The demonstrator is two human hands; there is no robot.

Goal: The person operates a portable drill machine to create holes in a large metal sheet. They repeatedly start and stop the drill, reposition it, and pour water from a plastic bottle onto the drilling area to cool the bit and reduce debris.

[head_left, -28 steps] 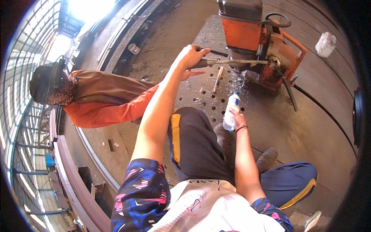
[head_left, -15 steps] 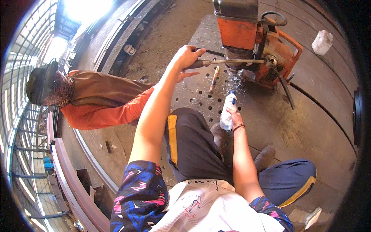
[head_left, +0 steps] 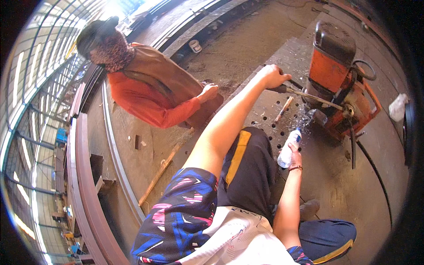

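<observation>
My left hand (head_left: 274, 76) is closed around the dark grip of a feed lever (head_left: 316, 96) on an orange magnetic drill press (head_left: 330, 70). My right hand (head_left: 295, 157) holds a clear plastic bottle (head_left: 288, 151) with a blue cap, tilted with its top toward the drill's lower end. Bright metal shavings (head_left: 304, 120) lie around that end, on a steel plate (head_left: 270, 111) with several drilled holes. A short brush-like stick (head_left: 284, 108) rests on the plate between lever and bottle.
A co-worker (head_left: 154, 84) in an orange-sleeved top stands at my left, a hand near the waist. Dark cables (head_left: 375, 165) run beside the drill. A whitish translucent container (head_left: 398, 107) is at far right. Long steel beams (head_left: 81, 176) and a wooden strip (head_left: 162, 173) lie at left.
The view has swung, so the drill and my hands appear farther right. The co-worker's hand, earlier beside the lever, is now back near the body. My left fingers have closed around the grip.
</observation>
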